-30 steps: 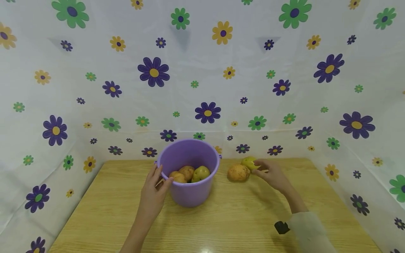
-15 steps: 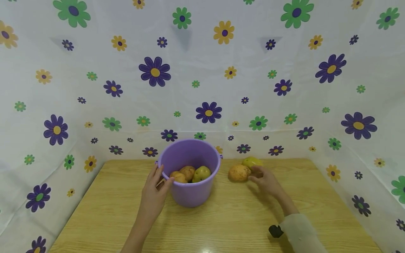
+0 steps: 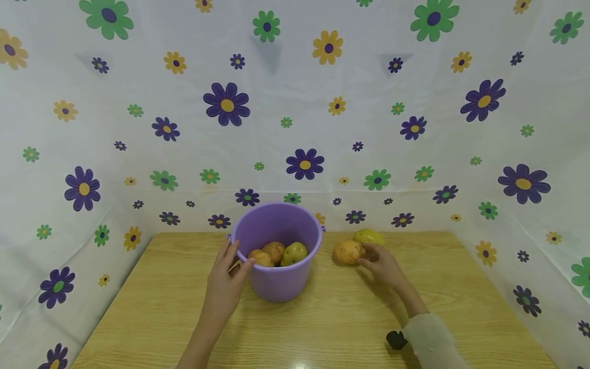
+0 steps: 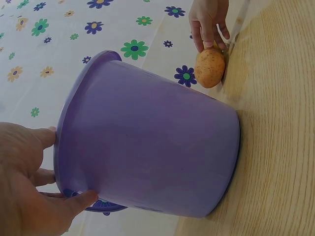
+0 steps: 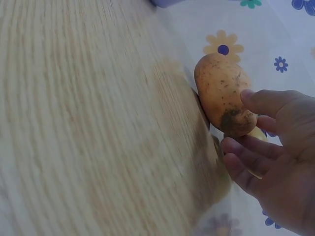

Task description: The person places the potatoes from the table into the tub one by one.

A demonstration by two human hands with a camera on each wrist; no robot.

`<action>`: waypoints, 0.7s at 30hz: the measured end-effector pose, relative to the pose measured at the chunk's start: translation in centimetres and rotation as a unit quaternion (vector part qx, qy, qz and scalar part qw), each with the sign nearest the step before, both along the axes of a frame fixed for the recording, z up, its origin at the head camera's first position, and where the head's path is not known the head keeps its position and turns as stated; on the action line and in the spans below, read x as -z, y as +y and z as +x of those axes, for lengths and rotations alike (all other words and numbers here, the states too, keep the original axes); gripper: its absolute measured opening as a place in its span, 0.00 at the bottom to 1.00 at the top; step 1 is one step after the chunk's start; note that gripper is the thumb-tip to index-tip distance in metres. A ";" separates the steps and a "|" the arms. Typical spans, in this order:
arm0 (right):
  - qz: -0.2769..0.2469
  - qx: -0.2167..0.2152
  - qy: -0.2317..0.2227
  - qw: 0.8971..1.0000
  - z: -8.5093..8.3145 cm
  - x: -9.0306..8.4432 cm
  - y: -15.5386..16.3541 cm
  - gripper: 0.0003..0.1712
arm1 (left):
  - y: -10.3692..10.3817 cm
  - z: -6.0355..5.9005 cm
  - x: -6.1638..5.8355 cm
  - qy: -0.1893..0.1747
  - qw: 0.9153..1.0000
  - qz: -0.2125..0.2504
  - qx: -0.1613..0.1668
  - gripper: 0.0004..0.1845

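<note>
A purple bucket (image 3: 276, 279) stands on the wooden table (image 3: 322, 323) and holds two brown potatoes and a green fruit (image 3: 295, 252). My left hand (image 3: 237, 262) grips its rim on the left, thumb inside and fingers outside; the left wrist view shows the same hand (image 4: 54, 167) on the bucket (image 4: 152, 147). To the right of the bucket lies an orange-brown potato (image 3: 348, 252). My right hand (image 3: 369, 258) holds it, and in the right wrist view that hand (image 5: 240, 127) has its thumb on the potato (image 5: 219, 88) and curled fingers beneath. A yellow-green fruit (image 3: 369, 237) lies just behind.
White sheets printed with flowers (image 3: 304, 164) close the table in at the back and on both sides. A black wrist device (image 3: 396, 339) sits on my right sleeve. Bare wood runs along the front of the table.
My right hand has moved left from the yellow-green fruit to the potato and closed its fingers round it. The left hand and the bucket have stayed put.
</note>
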State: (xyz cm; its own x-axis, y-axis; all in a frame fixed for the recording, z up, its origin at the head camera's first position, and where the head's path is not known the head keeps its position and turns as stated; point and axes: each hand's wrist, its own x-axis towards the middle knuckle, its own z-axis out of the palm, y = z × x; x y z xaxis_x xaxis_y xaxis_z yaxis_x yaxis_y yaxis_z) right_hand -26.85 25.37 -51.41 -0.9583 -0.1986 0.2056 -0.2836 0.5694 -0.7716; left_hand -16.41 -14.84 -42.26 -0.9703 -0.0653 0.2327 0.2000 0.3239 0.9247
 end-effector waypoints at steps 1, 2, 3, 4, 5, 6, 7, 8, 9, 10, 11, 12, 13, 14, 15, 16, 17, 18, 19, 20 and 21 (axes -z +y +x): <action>0.000 0.000 -0.001 1.000 0.1 0.0 -0.1 0.30 | 0.0 0.0 0.0 -0.001 1.000 0.000 0.000 0.37; 0.000 0.000 -0.002 1.000 0.1 0.0 -0.1 0.30 | 0.0 0.0 0.0 -0.001 1.000 0.000 -0.001 0.37; -0.002 0.000 -0.003 1.000 0.2 0.1 -0.1 0.29 | 0.1 0.0 0.0 -0.002 1.000 0.000 -0.001 0.37; -0.005 0.000 -0.004 1.000 0.3 0.0 -0.2 0.28 | 0.1 0.0 0.0 -0.003 1.000 0.000 -0.002 0.37; -0.008 0.001 -0.006 1.000 0.3 0.0 -0.3 0.27 | 0.0 0.0 0.0 -0.003 1.000 -0.001 -0.002 0.37; -0.010 0.001 -0.007 1.000 0.4 0.0 -0.4 0.26 | 0.0 0.0 0.0 -0.002 1.000 -0.002 -0.002 0.37; -0.012 0.003 -0.008 1.000 0.5 0.0 -0.5 0.25 | 0.0 0.0 0.0 -0.002 1.000 -0.004 -0.003 0.37; -0.012 0.005 -0.007 1.000 0.6 0.0 -0.6 0.25 | 0.0 0.0 0.1 -0.001 1.000 -0.006 -0.003 0.37; -0.011 0.005 -0.007 1.000 0.6 0.0 -0.7 0.24 | 0.0 -0.1 0.1 -0.001 1.000 -0.008 -0.004 0.37; -0.009 0.008 -0.007 1.000 0.6 0.1 -0.8 0.23 | 0.0 -0.1 0.1 0.000 1.000 -0.009 -0.005 0.37; -0.006 0.012 -0.008 1.000 0.6 0.1 -0.9 0.23 | 0.0 -0.1 0.2 0.000 1.000 -0.011 -0.005 0.37; -0.004 0.015 -0.007 1.000 0.5 0.1 -1.1 0.23 | 0.0 -0.2 0.2 0.000 1.000 -0.012 -0.006 0.38; -0.001 0.019 -0.009 1.000 0.5 0.1 -1.2 0.23 | 0.0 -0.2 0.2 -0.001 1.000 -0.013 -0.006 0.38; 0.002 0.023 -0.010 1.000 0.4 0.1 -1.3 0.23 | 0.0 -0.2 0.2 -0.001 1.000 -0.013 -0.006 0.38; 0.005 0.027 -0.011 1.000 0.4 0.1 -1.4 0.23 | 0.0 -0.2 0.2 -0.001 1.000 -0.013 -0.007 0.38; 0.007 0.034 -0.013 0.999 0.3 0.1 -1.5 0.23 | 0.0 -0.2 0.2 -0.002 1.000 -0.014 -0.007 0.37; 0.008 0.039 -0.014 0.999 0.3 0.1 -1.6 0.23 | 0.0 -0.2 0.2 -0.002 1.000 -0.014 -0.007 0.37; 0.011 0.046 -0.016 0.999 0.2 0.0 -1.7 0.23 | 0.0 -0.1 0.1 -0.002 1.000 -0.014 -0.006 0.37; 0.013 0.051 -0.018 0.998 0.2 0.0 -1.9 0.23 | 0.0 -0.1 0.1 -0.002 1.000 -0.014 -0.006 0.37; 0.012 0.057 -0.019 0.998 0.1 0.0 -2.0 0.23 | 0.0 -0.1 0.1 -0.002 1.000 -0.013 -0.006 0.37; 0.011 0.062 -0.020 0.998 0.1 0.0 -2.1 0.23 | 0.0 -0.1 0.1 -0.002 1.000 -0.013 -0.006 0.37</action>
State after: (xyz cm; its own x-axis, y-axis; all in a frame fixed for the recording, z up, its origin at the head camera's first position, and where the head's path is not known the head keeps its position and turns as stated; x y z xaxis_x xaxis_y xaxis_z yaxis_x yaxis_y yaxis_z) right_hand -26.79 23.26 -51.42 -0.9830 -0.0823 0.1641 -0.1797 0.6143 -0.7683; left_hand -16.48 -14.84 -42.33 -0.9704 -0.0698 0.2314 0.1933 0.3506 0.9164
